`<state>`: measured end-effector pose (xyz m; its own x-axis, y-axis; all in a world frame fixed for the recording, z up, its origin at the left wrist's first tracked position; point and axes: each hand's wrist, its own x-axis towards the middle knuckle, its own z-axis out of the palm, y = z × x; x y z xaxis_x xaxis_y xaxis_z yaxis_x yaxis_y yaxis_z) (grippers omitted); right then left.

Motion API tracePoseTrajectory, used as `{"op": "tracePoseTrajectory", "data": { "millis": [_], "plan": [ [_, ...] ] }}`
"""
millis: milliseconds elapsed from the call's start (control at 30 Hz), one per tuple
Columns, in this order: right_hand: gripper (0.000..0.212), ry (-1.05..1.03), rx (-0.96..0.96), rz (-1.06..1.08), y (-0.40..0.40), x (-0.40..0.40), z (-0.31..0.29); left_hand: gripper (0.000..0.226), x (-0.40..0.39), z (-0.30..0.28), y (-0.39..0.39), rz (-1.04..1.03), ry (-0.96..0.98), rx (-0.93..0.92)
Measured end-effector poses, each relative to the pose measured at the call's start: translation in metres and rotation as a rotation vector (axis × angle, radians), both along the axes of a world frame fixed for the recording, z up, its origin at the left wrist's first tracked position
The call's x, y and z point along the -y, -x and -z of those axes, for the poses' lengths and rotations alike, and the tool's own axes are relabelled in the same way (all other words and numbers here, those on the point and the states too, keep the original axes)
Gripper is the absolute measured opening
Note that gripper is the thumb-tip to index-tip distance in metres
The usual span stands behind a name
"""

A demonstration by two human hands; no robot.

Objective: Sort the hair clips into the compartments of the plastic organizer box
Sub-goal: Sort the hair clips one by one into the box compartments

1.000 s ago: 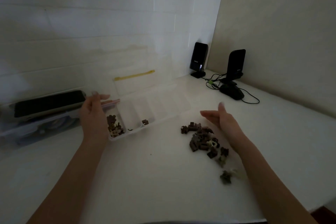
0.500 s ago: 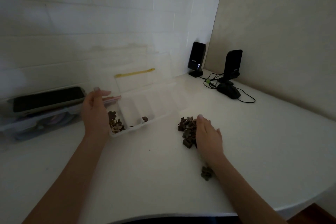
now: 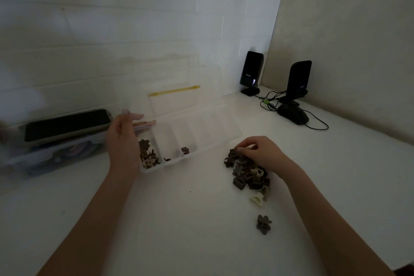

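Observation:
A clear plastic organizer box (image 3: 215, 141) lies open on the white table, its lid leaning back against the wall. Its leftmost compartment holds several brown flower-shaped clips (image 3: 146, 155); a single dark clip (image 3: 185, 150) sits two compartments to the right. My left hand (image 3: 122, 139) stands edge-on against the box's left end, fingers straight. A pile of small brown and cream hair clips (image 3: 247, 175) lies to the right of the box. My right hand (image 3: 261, 152) rests on the pile's far edge, fingertips pinching a dark clip. One flower clip (image 3: 264, 223) lies alone nearer me.
Two black speakers (image 3: 251, 73) (image 3: 298, 80) and a black mouse (image 3: 293, 114) with cables stand in the far right corner. A dark device (image 3: 67, 124) lies on a clear storage case (image 3: 56, 152) at the left. The wall runs close behind the box.
My right hand came down from hovering over the table onto the pile and its fingers curled onto a clip. The left hand stayed at the box's end.

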<state>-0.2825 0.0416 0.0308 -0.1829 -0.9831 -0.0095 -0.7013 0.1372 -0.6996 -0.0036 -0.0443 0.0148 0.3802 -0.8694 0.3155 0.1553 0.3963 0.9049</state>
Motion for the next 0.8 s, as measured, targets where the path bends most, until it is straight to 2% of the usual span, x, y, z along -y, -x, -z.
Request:
{"op": "tracePoseTrajectory", "data": {
  "millis": [133,400,600,800],
  "plan": [
    [0.005,0.031,0.025,-0.023,-0.001,0.000,0.002,0.043,-0.002,-0.001,0.003,0.000,0.000,-0.001],
    [0.008,0.358,0.330,-0.001,-0.013,-0.013,0.005,0.039,0.000,0.000,0.003,0.005,-0.013,0.020],
    [0.011,0.412,0.649,-0.014,-0.016,-0.016,-0.005,0.038,0.007,-0.005,0.016,0.060,-0.024,0.076],
    [0.011,0.434,0.767,0.024,-0.017,-0.017,-0.009,0.038,0.008,-0.007,0.035,0.135,-0.041,0.104]
  ]
}}
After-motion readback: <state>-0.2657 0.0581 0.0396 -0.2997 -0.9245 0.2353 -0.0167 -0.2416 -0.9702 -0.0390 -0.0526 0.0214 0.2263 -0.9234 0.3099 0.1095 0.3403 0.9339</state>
